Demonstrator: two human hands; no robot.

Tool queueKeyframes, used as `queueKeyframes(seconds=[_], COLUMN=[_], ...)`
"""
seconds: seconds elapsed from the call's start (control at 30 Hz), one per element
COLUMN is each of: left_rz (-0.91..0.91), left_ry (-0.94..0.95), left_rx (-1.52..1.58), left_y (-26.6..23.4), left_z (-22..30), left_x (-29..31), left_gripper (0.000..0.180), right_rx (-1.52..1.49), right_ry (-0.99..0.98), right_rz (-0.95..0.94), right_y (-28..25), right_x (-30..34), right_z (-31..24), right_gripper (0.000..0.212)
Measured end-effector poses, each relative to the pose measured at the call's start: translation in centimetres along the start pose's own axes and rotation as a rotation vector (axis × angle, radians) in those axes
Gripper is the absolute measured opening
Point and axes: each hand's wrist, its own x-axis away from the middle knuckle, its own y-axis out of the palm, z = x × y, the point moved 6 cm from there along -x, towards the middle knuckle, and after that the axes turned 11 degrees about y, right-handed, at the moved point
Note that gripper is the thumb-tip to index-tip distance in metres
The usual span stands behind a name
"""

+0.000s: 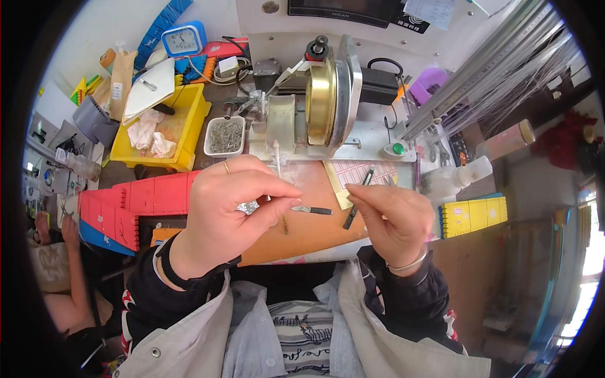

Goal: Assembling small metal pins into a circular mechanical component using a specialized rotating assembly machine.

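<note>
Above the orange-brown work surface [277, 242], my left hand [230, 211] is closed in a pinch, thumb against forefinger. Whatever is between those fingertips is too small to tell. A short tool with a dark handle [318, 211] shows right beside them; I cannot tell whether it is held or lies on the surface. My right hand [397, 220] also pinches, level with the left and apart from it. What it holds, if anything, I cannot make out. A slim dark tool [350, 218] passes behind its fingertips, slanting over a card with a red grid [337, 183].
Beyond my hands stands a machine with a brass-coloured wheel [320, 104]. Left of it are a white dish of small metal pieces [225, 137] and a yellow tray [116, 157]. Fine strands [504, 82] hang at the right. Another person's arm [72, 264] shows far left.
</note>
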Motion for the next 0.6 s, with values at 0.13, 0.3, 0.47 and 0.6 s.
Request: queueKeyframes(seconds=[0.13,0.3,0.47,0.6], left_rz=[0.009,-0.035,-0.063,0.014], left_ry=[-0.01,-0.056,-0.05,-0.02], left_rx=[-0.016,0.035,-0.002,-0.175], left_y=[0.1,1.4,1.2,-2.8], left_z=[-0.9,-1.3,-1.8,-2.6], left_x=[-0.5,-1.4,-1.8,-2.7], left_gripper=[0.017,0.015,0.013,0.012], right_rx=[0.005,0.051,0.106,0.254], right_ry=[0.285,-0.067,-0.212,-0.079], right_rz=[0.071,0.034,-0.09,0.068], right_y=[0.0,1.0,1.2,-1.3], right_x=[-0.2,-1.3,-2.1,-3.1], right_z=[0.7,-0.4,-0.5,2.0], right_gripper=[0.034,0.041,0.027,0.023])
